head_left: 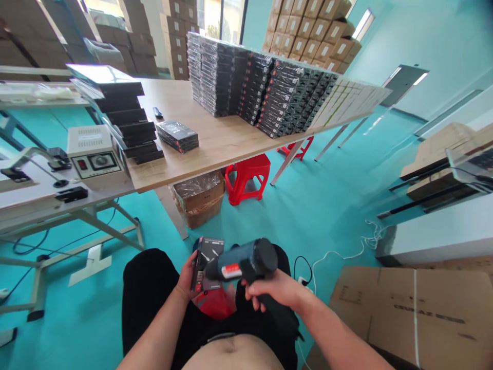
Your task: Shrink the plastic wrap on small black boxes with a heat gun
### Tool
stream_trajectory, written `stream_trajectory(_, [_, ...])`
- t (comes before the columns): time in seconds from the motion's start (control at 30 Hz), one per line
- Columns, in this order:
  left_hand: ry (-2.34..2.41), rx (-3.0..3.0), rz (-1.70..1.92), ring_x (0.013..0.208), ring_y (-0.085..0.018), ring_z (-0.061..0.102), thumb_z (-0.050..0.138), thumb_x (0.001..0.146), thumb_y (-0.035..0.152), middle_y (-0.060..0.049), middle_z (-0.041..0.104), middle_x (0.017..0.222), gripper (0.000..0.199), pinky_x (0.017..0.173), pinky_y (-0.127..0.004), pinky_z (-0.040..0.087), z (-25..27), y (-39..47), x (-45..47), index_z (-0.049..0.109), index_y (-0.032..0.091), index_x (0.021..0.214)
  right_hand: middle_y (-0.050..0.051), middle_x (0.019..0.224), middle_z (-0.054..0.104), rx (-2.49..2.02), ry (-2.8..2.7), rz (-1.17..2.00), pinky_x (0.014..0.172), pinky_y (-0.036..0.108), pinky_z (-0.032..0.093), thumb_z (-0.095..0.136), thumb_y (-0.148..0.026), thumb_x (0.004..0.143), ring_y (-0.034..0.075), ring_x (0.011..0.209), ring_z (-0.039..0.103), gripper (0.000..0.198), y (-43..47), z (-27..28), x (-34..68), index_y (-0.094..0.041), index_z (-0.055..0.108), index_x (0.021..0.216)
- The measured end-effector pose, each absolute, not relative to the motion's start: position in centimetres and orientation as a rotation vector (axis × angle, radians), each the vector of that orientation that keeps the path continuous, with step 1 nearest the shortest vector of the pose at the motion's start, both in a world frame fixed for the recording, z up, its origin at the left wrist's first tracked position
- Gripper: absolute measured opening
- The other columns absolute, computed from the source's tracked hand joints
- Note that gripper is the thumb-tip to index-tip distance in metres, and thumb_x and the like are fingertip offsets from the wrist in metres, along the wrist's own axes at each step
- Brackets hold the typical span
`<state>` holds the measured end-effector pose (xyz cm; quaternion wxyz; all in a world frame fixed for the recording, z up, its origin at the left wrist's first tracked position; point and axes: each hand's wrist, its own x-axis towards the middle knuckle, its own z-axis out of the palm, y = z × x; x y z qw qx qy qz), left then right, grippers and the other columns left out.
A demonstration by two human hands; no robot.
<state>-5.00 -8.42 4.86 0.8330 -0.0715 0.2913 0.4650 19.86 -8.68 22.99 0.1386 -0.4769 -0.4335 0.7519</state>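
Heat gun [248, 261], wooden table [217, 136], turquoise floor [323, 205]

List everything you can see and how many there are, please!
Heat-gun-like tool: one, dark blue, in the right hand
Small box: one, black, in the left hand
Table: one, wood-coloured, ahead
Wrapped boxes: too many to count, black, on the table
White boxes: many, white, table's far end
Piled boxes: several, black, table's near left
Wrapped bundle: one, black, right of that pile
Machine with dial: one, beige, left of the table
Stools: at least two, red, by the table
Cartons: many, brown, back, under table, lower right
Floor: one, turquoise, below
Trousers: one pair, black, on the person
Person's hands: two, bare, bottom centre
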Motion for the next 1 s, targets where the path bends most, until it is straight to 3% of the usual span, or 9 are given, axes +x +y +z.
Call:
stream_trajectory(0.17, [0.692,-0.145,0.969,0.094,-0.034,0.069,0.053,0.087,0.041,-0.015,0.075,0.093,0.044,0.085,-0.046,0.054,4.4,-8.3,-5.2,0.063,0.011,0.118,0.006,0.075,0.069,-1.283,-0.965,2.039,0.049,0.024,0.049,0.065,-0.026,0.069,0.015,0.059,0.064,0.029,-6.7,22.5,18.3,-0.011,0.066,0.093])
stream_trajectory(0.37, [0.707,-0.12,0.997,0.091,-0.033,0.07,0.055,0.085,0.044,-0.015,0.075,0.088,0.044,0.085,-0.048,0.054,4.4,-8.3,-5.4,0.065,0.008,0.111,0.006,0.073,0.07,-1.455,-0.966,1.872,0.047,0.023,0.049,0.065,-0.026,0.07,0.015,0.058,0.064,0.024,-5.2,21.5,20.3,-0.012,0.065,0.09])
stream_trajectory(0.6, [0.671,-0.109,1.035,0.094,-0.033,0.069,0.056,0.085,0.043,-0.013,0.075,0.091,0.042,0.089,-0.048,0.051,4.6,-8.1,-5.2,0.066,0.011,0.109,0.006,0.071,0.07,-1.413,-1.222,2.239,0.046,0.024,0.047,0.067,-0.025,0.067,0.015,0.053,0.063,0.027,-8.5,20.8,23.0,-0.011,0.067,0.09])
stream_trajectory(0.8, [0.682,-0.112,1.006,0.094,-0.035,0.069,0.056,0.084,0.045,-0.016,0.074,0.089,0.041,0.09,-0.051,0.049,4.4,-8.1,-5.4,0.068,0.009,0.102,0.006,0.073,0.069,-1.493,-1.071,1.979,0.048,0.024,0.048,0.062,-0.026,0.07,0.014,0.056,0.062,0.027,-8.6,20.6,22.5,-0.01,0.066,0.092])
stream_trajectory(1.0, [0.68,-0.109,1.064,0.091,-0.032,0.069,0.055,0.085,0.044,-0.013,0.074,0.087,0.038,0.088,-0.049,0.052,4.7,-8.2,-5.6,0.068,0.011,0.098,0.005,0.071,0.069,-1.437,-1.164,2.206,0.046,0.024,0.046,0.065,-0.024,0.067,0.015,0.053,0.062,0.027,-10.0,20.3,23.6,-0.011,0.066,0.091])
